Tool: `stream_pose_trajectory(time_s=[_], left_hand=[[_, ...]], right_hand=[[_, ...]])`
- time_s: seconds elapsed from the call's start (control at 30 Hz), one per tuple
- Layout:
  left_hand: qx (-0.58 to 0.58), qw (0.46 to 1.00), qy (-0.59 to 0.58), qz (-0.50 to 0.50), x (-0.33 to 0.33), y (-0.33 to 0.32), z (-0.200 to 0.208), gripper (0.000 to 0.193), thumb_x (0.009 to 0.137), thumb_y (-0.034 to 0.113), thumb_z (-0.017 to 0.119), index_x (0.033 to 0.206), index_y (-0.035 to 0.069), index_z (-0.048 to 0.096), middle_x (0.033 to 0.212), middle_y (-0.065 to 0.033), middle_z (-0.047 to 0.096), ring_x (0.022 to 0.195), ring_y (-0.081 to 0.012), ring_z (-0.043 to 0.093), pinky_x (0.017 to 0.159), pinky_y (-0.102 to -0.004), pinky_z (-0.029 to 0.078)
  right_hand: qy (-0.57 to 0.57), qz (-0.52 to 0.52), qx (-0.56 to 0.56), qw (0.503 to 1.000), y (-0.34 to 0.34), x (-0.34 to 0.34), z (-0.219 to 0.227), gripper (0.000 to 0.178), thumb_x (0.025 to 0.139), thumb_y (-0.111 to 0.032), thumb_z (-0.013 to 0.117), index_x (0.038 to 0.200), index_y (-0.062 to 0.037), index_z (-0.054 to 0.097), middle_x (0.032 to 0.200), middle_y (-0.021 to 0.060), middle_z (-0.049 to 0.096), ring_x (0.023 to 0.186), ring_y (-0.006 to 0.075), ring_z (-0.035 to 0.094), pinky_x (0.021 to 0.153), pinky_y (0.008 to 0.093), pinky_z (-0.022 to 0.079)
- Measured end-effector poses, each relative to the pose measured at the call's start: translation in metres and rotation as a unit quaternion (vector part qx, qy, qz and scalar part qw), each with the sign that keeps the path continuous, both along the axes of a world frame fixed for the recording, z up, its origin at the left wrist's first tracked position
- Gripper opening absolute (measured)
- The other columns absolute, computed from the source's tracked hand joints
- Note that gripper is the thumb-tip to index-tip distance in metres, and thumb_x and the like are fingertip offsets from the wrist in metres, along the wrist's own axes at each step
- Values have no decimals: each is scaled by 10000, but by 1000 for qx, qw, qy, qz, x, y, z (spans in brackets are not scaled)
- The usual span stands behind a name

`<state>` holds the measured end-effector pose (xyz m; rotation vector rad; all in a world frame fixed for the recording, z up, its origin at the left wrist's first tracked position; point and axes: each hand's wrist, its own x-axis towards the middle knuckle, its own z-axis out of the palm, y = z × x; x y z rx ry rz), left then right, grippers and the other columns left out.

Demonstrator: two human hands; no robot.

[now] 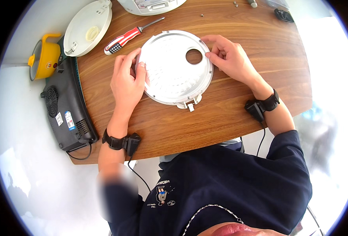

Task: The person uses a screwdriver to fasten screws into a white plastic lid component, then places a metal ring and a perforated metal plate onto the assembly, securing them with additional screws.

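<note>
A round, silvery-white lid plate lies in front of me on the wooden table. It has a round hole toward its upper right, small screws around the rim and a white hinge-like tab at its near edge. My left hand grips the plate's left rim, with the thumb on top and the fingers at the outer edge. On the right side, my right hand pinches the rim beside the hole between thumb and forefinger, its other fingers curled. Beyond the left hand lies a red, white and black screwdriver, its tip pointing away.
A cream oval cover lies at the far left, near a yellow pot and a black appliance. A white rice cooker stands at the back. Tiny screws and a black object lie at the far right.
</note>
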<state>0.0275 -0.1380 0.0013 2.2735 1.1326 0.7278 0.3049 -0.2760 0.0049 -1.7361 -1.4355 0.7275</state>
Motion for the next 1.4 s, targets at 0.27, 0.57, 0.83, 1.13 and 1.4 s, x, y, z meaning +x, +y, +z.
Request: stream_pose_trajectory(time_s=[0.27, 0.57, 0.83, 1.13, 1.4], left_hand=[[1, 1000, -2, 2, -1, 1, -1, 300, 963, 179, 673, 1254, 113, 704, 947, -13, 595, 661, -117, 552, 638, -290, 483], [-24, 998, -52, 3, -3, 2, -3, 292, 981, 165, 650, 1255, 67, 670, 963, -23, 621, 665, -113, 550, 630, -287, 479], [-5, 987, -161, 12, -8, 25, 1, 145, 957, 52, 663, 1100, 43, 683, 935, -33, 648, 680, -91, 544, 620, -247, 460], [217, 969, 113, -24, 6, 68, 35, 302, 899, 139, 736, 1198, 98, 709, 1177, -52, 673, 1091, -280, 629, 970, -410, 466], [221, 953, 196, -68, 11, 82, 33, 328, 826, 65, 766, 1148, 91, 709, 1079, -61, 686, 998, -326, 631, 876, -429, 511]], right_hand=[[48, -8, -17, 999, 0, -1, 5, 367, 1002, -144, 637, 1355, -42, 624, 705, 24, 647, 596, 95, 585, 586, 272, 488], [112, -33, -19, 993, 0, -1, 8, 327, 1028, -152, 611, 1341, -59, 637, 697, 6, 635, 560, 65, 541, 543, 241, 455], [245, -105, 27, 963, 7, 18, -3, 304, 1062, -174, 555, 1312, -20, 632, 741, -22, 597, 602, 39, 478, 578, 208, 427], [293, -93, 31, 951, 4, 21, 0, 299, 1070, -173, 543, 1310, -19, 630, 779, -16, 613, 622, 36, 486, 579, 205, 424], [327, -98, 50, 939, 4, 30, -6, 301, 1082, -179, 525, 1321, -29, 628, 797, -24, 608, 631, 31, 501, 550, 182, 391]])
